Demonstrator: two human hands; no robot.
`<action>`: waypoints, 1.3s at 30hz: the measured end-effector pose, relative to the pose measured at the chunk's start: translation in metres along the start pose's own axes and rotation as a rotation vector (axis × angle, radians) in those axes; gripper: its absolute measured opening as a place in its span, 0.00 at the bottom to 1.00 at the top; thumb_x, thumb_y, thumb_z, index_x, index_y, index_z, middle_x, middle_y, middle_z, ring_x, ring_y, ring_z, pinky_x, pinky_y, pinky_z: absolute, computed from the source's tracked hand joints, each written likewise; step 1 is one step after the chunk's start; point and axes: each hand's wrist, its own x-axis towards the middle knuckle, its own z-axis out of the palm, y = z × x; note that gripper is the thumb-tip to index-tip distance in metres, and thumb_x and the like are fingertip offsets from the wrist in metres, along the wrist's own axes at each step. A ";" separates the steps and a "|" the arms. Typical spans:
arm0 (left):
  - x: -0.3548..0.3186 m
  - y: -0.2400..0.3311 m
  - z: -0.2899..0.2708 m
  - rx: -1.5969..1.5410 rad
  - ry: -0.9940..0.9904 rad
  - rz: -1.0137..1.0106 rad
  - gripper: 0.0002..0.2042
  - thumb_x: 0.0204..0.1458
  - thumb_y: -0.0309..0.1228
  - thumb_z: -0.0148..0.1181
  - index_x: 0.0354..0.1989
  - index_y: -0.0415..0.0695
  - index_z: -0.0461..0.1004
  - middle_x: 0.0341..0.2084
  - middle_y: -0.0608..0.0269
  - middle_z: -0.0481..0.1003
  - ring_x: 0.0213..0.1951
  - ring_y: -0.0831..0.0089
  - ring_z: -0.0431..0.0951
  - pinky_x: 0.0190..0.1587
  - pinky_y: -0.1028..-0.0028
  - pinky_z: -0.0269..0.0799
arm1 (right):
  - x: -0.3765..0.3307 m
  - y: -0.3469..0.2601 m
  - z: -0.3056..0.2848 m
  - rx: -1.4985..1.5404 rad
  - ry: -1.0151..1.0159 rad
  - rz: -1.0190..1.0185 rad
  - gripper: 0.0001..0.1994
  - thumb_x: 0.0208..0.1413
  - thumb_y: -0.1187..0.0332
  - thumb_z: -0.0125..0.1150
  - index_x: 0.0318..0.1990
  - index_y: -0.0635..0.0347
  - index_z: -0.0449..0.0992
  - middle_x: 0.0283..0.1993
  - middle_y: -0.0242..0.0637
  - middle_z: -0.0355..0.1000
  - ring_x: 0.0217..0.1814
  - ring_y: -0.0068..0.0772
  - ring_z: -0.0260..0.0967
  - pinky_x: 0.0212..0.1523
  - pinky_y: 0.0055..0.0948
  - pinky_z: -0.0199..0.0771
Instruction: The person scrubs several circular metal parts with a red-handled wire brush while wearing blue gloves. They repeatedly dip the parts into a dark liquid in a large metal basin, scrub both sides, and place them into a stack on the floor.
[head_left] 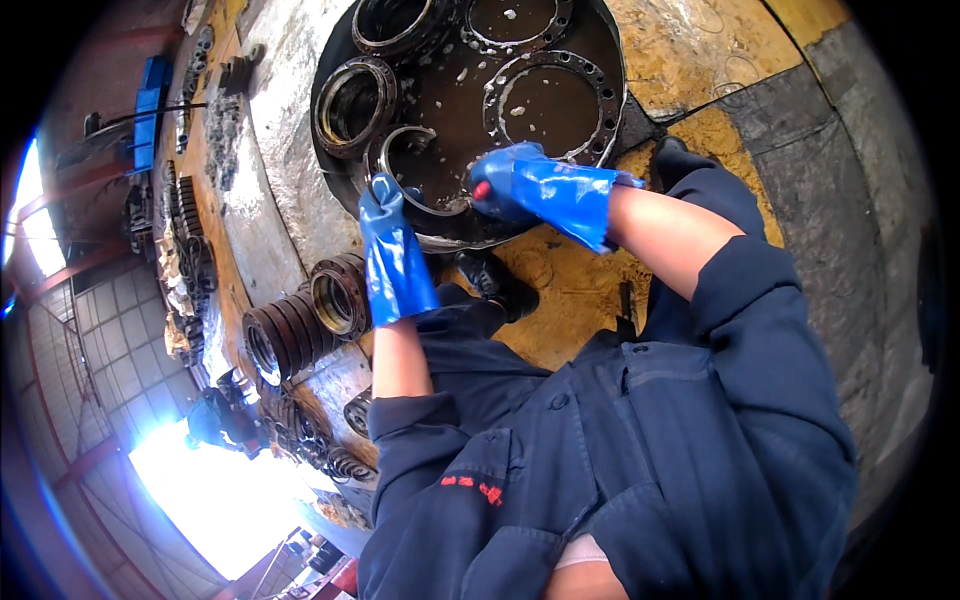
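Observation:
Both my hands wear blue rubber gloves and work at the near side of a wide round basin (480, 242) of dark liquid. My left hand (388, 235) is closed on the left edge of a metal ring (440, 210), which is tilted at the near rim. My right hand (515, 185) is closed around something with a red end (482, 190); the rest of it is hidden by the glove. That hand is just right of the ring; whether it touches the ring I cannot tell.
Inside the basin are a thick ring (386, 108), a flat ring with holes (606, 110) and others, with pale scraps floating. Outside, left, lies a row of rings (285, 335). My shoe (500, 285) is close to the basin on a yellow stained floor (575, 300). A blue box (150, 110) is farther left.

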 end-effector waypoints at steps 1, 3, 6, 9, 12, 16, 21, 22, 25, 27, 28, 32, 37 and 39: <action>0.008 0.008 0.000 -0.186 -0.085 0.025 0.22 0.72 0.48 0.54 0.45 0.37 0.78 0.31 0.60 0.82 0.31 0.76 0.75 0.34 0.70 0.71 | 0.004 0.003 0.000 0.127 0.026 0.082 0.10 0.57 0.61 0.66 0.43 0.54 0.83 0.40 0.38 0.82 0.39 0.43 0.82 0.43 0.41 0.83; 0.033 0.012 -0.020 -0.050 -0.235 0.072 0.22 0.71 0.48 0.55 0.45 0.36 0.79 0.29 0.61 0.80 0.30 0.76 0.74 0.33 0.71 0.69 | 0.015 0.002 -0.013 0.374 0.078 0.238 0.12 0.60 0.58 0.65 0.44 0.55 0.83 0.40 0.38 0.82 0.41 0.41 0.81 0.45 0.40 0.82; 0.057 0.112 -0.016 0.426 -0.489 -0.202 0.26 0.71 0.52 0.49 0.53 0.38 0.78 0.42 0.53 0.81 0.43 0.68 0.77 0.48 0.67 0.70 | 0.028 0.009 -0.039 0.733 0.188 0.499 0.16 0.64 0.54 0.64 0.45 0.58 0.82 0.42 0.39 0.81 0.43 0.38 0.80 0.49 0.38 0.80; 0.080 0.121 -0.021 0.778 -0.524 -0.061 0.36 0.72 0.61 0.32 0.69 0.44 0.73 0.65 0.49 0.76 0.67 0.54 0.74 0.71 0.63 0.62 | 0.018 -0.002 -0.032 1.272 0.332 0.220 0.17 0.65 0.56 0.67 0.52 0.57 0.84 0.47 0.37 0.82 0.51 0.31 0.78 0.57 0.32 0.75; 0.087 0.087 -0.029 0.791 -0.391 0.069 0.35 0.74 0.58 0.31 0.75 0.46 0.67 0.73 0.50 0.66 0.76 0.59 0.63 0.76 0.64 0.55 | 0.041 -0.013 -0.014 1.435 0.391 0.043 0.15 0.65 0.57 0.67 0.52 0.56 0.84 0.47 0.34 0.82 0.51 0.26 0.77 0.57 0.30 0.74; 0.056 0.066 -0.039 0.426 -0.226 0.123 0.33 0.74 0.57 0.33 0.72 0.44 0.68 0.70 0.50 0.68 0.72 0.60 0.65 0.73 0.64 0.58 | 0.040 -0.042 -0.020 1.303 0.355 0.045 0.11 0.65 0.60 0.65 0.47 0.56 0.82 0.43 0.32 0.82 0.45 0.22 0.74 0.54 0.30 0.74; 0.020 0.046 -0.052 0.092 -0.142 0.009 0.32 0.74 0.55 0.36 0.70 0.43 0.70 0.65 0.49 0.71 0.67 0.60 0.68 0.69 0.64 0.61 | 0.030 -0.053 -0.012 0.733 0.227 -0.189 0.12 0.66 0.63 0.61 0.52 0.57 0.83 0.45 0.43 0.83 0.45 0.42 0.82 0.49 0.36 0.83; 0.015 0.048 -0.053 0.040 -0.135 -0.011 0.31 0.74 0.55 0.37 0.69 0.42 0.70 0.64 0.49 0.72 0.66 0.60 0.69 0.68 0.64 0.62 | 0.021 -0.054 -0.005 0.657 0.298 -0.282 0.12 0.65 0.64 0.64 0.51 0.57 0.84 0.46 0.46 0.83 0.47 0.50 0.83 0.48 0.39 0.84; 0.003 0.050 -0.058 -0.068 -0.123 -0.079 0.30 0.74 0.54 0.38 0.67 0.41 0.71 0.62 0.49 0.73 0.63 0.60 0.70 0.65 0.63 0.64 | 0.011 -0.040 0.014 0.467 0.433 -0.613 0.11 0.59 0.66 0.71 0.48 0.55 0.85 0.46 0.45 0.83 0.49 0.53 0.81 0.49 0.42 0.83; 0.004 0.051 -0.053 -0.135 -0.141 -0.128 0.30 0.74 0.53 0.39 0.66 0.40 0.71 0.60 0.49 0.74 0.61 0.60 0.71 0.64 0.63 0.65 | 0.008 -0.029 0.016 0.375 0.391 -0.659 0.12 0.55 0.68 0.71 0.47 0.55 0.85 0.46 0.43 0.82 0.48 0.53 0.81 0.48 0.43 0.83; 0.004 0.053 -0.053 -0.163 -0.146 -0.156 0.29 0.74 0.53 0.40 0.66 0.40 0.72 0.59 0.49 0.75 0.60 0.61 0.72 0.63 0.63 0.66 | 0.005 -0.025 0.015 0.338 0.367 -0.676 0.13 0.54 0.69 0.71 0.47 0.55 0.84 0.46 0.43 0.82 0.48 0.52 0.81 0.48 0.44 0.83; 0.008 0.056 -0.038 -0.298 -0.169 -0.293 0.28 0.74 0.52 0.42 0.64 0.38 0.73 0.56 0.49 0.77 0.56 0.61 0.74 0.60 0.63 0.68 | -0.002 -0.016 0.013 0.033 0.096 -0.505 0.14 0.48 0.67 0.71 0.45 0.50 0.86 0.44 0.39 0.83 0.46 0.51 0.82 0.45 0.43 0.83; -0.017 0.051 -0.018 -0.308 -0.114 -0.360 0.27 0.74 0.50 0.45 0.61 0.36 0.74 0.51 0.48 0.79 0.51 0.61 0.77 0.55 0.63 0.72 | -0.005 -0.003 0.002 -0.001 0.011 -0.274 0.11 0.48 0.65 0.69 0.41 0.48 0.87 0.42 0.40 0.84 0.44 0.45 0.84 0.44 0.41 0.84; -0.036 0.041 -0.011 -0.237 -0.059 -0.328 0.26 0.74 0.49 0.46 0.60 0.36 0.75 0.50 0.48 0.80 0.49 0.61 0.78 0.54 0.63 0.73 | 0.001 -0.005 -0.007 0.320 0.019 0.011 0.08 0.55 0.61 0.66 0.39 0.51 0.85 0.37 0.39 0.82 0.40 0.40 0.82 0.42 0.41 0.82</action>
